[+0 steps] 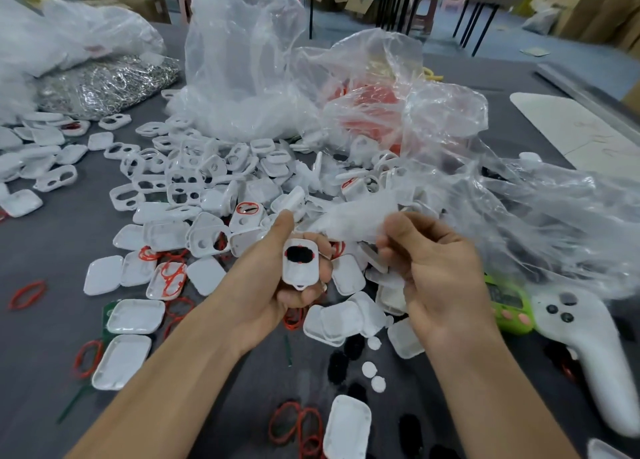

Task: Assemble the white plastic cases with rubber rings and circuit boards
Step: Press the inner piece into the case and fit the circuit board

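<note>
So the left hand [273, 285] has a white case [300, 263] gripped in its curled fingers, thumb up by the top edge, held above the grey table [41, 337] pretty much dead centre. The case faces up and you can see a dark opening in it with a bit of red round the rim. The right hand [440, 271] is just beside it, fingers curled, pinching a floppy bit of clear plastic [353, 223]. That bit's blurry, so I can't tell exactly what it is.

Behind both hands there's a big pile of white case halves [194, 181], some with cut-out holes, some plain lids. Loose red rubber rings [27, 294] lie scattered around, and a few sit inside an open shell [166, 280]. Nearer the bottom there are small white round discs [372, 372] and some fuzzy black patches [337, 363].

Off to the right is a white controller [588, 347] with a green gadget [509, 306] right next to it, just below the crumpled clear bags [519, 199]. A bag of shiny metal rings [104, 84] sits at the back left.
</note>
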Tool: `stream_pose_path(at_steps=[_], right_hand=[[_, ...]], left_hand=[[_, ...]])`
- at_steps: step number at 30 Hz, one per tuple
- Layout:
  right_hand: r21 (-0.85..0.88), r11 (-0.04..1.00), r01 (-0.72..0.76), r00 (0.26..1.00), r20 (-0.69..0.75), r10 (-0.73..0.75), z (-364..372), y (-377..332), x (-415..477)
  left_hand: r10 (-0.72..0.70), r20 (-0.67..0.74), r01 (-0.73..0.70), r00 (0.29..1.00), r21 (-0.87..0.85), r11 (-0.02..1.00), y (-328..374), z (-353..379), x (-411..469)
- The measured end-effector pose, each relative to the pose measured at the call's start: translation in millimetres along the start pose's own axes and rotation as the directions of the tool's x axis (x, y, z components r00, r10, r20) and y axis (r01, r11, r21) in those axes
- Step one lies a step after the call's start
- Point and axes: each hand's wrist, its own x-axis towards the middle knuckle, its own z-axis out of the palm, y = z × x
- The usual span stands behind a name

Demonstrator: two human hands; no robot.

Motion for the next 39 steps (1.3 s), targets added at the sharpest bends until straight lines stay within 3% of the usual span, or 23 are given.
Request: stream_pose_path(at_steps=[3, 8, 16, 26, 29, 31, 35, 39], right_hand=[[-0.108, 0.991, 0.084, 0.991, -0.096, -0.095, -0.7, -0.9, 6.3], [-0.332, 0.898, 0.289, 0.938, -0.088, -0.334, -9.2, 5.5, 1.1], [-0.391, 0.701, 0.596, 0.803, 0.300, -0.515, 0.2, 10.6, -17.8], [-0.306, 0.849, 0.432, 0.882, 0.339, -0.327, 1.1, 9.5, -14.5], [-0.340, 0.823, 0.455, 0.845, 0.456, -0.279, 6.7, -2.6, -13.7], [-0.433, 0.761, 0.484, 0.813, 0.543, -0.209, 15.3, -12.2, -14.4], [-0.679, 0.509, 0.529, 0.803, 0.595, -0.041, 33.8, -22.8, -13.3], [-0.763, 0.306, 0.570, 0.807, 0.589, -0.035, 46.7, -23.0, -13.9]], left_hand=[[-0.003, -0.020, 0.003, 1.000, -0.003, 1.000, -0.5, -0.6, -0.6], [0.042, -0.015, -0.041, 0.999, 0.032, 0.999, -3.1, -0.6, -0.7], [0.090, 0.057, -0.093, 0.994, 0.063, 0.994, -4.4, -0.7, -0.3], [0.152, 0.073, -0.157, 0.986, 0.083, 0.984, -3.8, -0.8, -2.2], [0.145, 0.061, -0.153, 0.987, 0.139, 0.979, -5.9, 0.3, -2.7], [0.144, 0.100, -0.159, 0.984, 0.157, 0.975, -7.6, 2.1, -4.8], [0.148, 0.116, -0.165, 0.982, 0.159, 0.973, -8.1, 3.4, -7.2], [0.162, 0.065, -0.169, 0.985, 0.128, 0.977, -6.5, 4.8, -8.5]])
